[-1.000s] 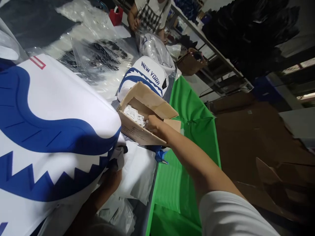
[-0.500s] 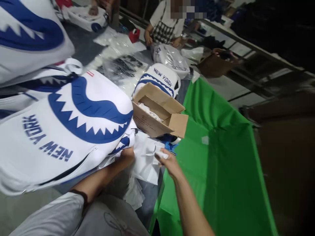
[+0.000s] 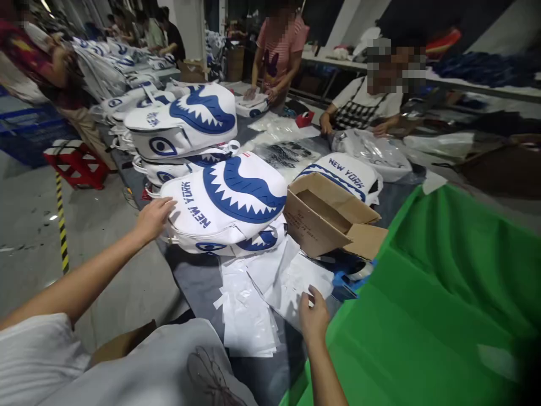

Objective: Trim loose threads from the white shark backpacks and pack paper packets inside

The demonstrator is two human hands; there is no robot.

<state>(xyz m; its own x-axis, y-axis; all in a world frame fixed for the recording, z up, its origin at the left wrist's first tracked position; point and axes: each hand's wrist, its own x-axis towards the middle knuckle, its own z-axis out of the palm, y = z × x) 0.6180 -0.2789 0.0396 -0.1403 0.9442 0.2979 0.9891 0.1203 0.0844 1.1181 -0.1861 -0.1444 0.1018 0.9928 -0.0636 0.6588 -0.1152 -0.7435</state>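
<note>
My left hand rests with outstretched fingers against the left end of a white backpack. Blue shark teeth and the words NEW YORK are printed on this backpack, which lies flat on top of another shark-print bag. My right hand is over the dark table, its thumb and fingers apart and slightly curled, with nothing visible in them. Beside it lie white plastic bags or sheets, partly under the backpack's near edge. An open cardboard box stands just right of the backpack, and a blue tape dispenser-like tool sits below the box.
More shark backpacks are stacked at the left. Another backpack lies behind the box. A green cloth-lined bin borders the table on the right. Co-workers stand across the table, one handling a plastic-wrapped bag. A red stool stands left.
The view has swung left and up. My left hand has moved from the backpack's near right side to its left end. The small white item in my right fingers is no longer there.
</note>
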